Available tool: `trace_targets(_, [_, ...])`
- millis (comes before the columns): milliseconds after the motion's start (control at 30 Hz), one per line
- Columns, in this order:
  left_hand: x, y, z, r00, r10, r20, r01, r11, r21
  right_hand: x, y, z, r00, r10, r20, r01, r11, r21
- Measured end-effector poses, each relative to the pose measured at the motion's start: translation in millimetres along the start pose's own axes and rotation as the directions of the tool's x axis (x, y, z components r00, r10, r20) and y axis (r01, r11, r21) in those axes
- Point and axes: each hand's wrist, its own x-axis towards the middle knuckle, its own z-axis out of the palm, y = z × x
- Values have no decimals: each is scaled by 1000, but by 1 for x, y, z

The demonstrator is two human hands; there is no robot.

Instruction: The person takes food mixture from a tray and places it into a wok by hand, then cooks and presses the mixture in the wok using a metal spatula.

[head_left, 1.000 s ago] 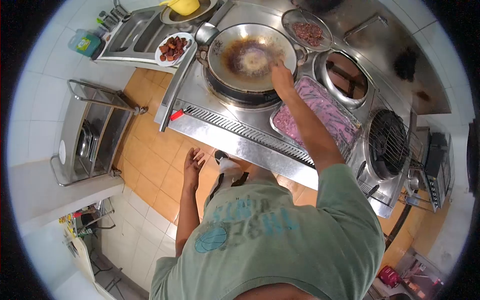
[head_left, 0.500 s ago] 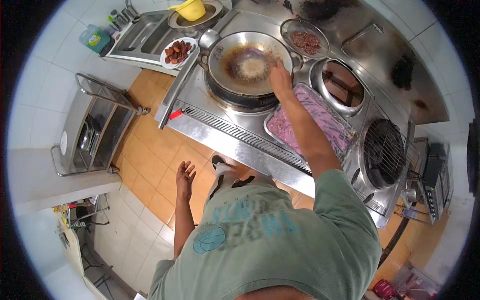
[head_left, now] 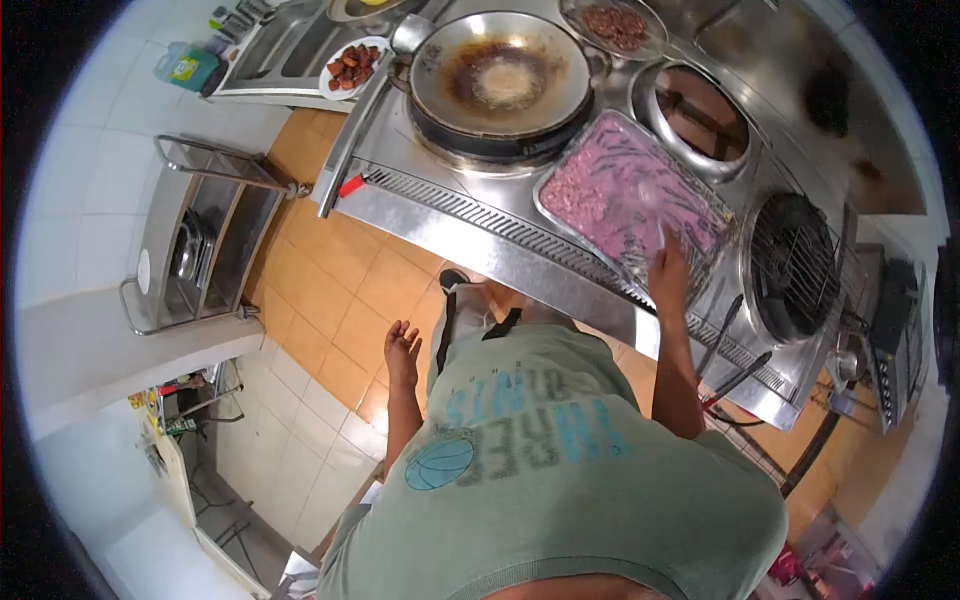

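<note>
Right hand: nearer, over the tray's near end; grip cannot be determined. Tray long axis: far left to near right. Left hand: well apart, empty, loosely spread.

A sage-green short-sleeved T-shirt has a ribbed round collar, blue and dark-grey block lettering and a blue basketball print outlined in black. Below it show grey legwear with black trim and a dark shoe.
</note>
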Motion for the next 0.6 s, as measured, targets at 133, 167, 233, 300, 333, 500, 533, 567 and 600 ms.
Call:
trace_targets(133, [29,-32,-33,962,-222,-159,217,975,-46,-66,14,6,952,249,178,-236,968,-91])
trace_targets(167, [34,-33,-37,954,-235,-188,242,970,12,-72,13,8,936,292,198,-280,956,-85])
trace_targets(233, [54,-25,-45,945,-254,-207,269,962,48,-80,-7,7,893,380,242,-373,925,-75])
trace_targets(300, [79,3,-39,964,-68,-258,111,982,155,-83,-21,0,801,487,349,-479,870,-115])
trace_targets(333, [88,22,-27,962,24,-272,33,978,204,-83,-28,-4,748,532,396,-523,840,-141])
trace_targets(500, [165,118,2,525,831,-185,-628,525,574,-91,-59,-21,677,624,391,-553,781,-289])
trace_targets(533, [147,152,24,407,904,-129,-649,386,655,-92,-67,-25,674,646,360,-580,763,-285])
trace_targets(567, [150,170,32,363,932,-12,-663,268,699,-96,-66,-25,681,647,343,-579,763,-288])
trace_targets(600, [157,188,39,314,943,105,-673,144,726,-98,-68,-24,691,646,325,-577,763,-291])
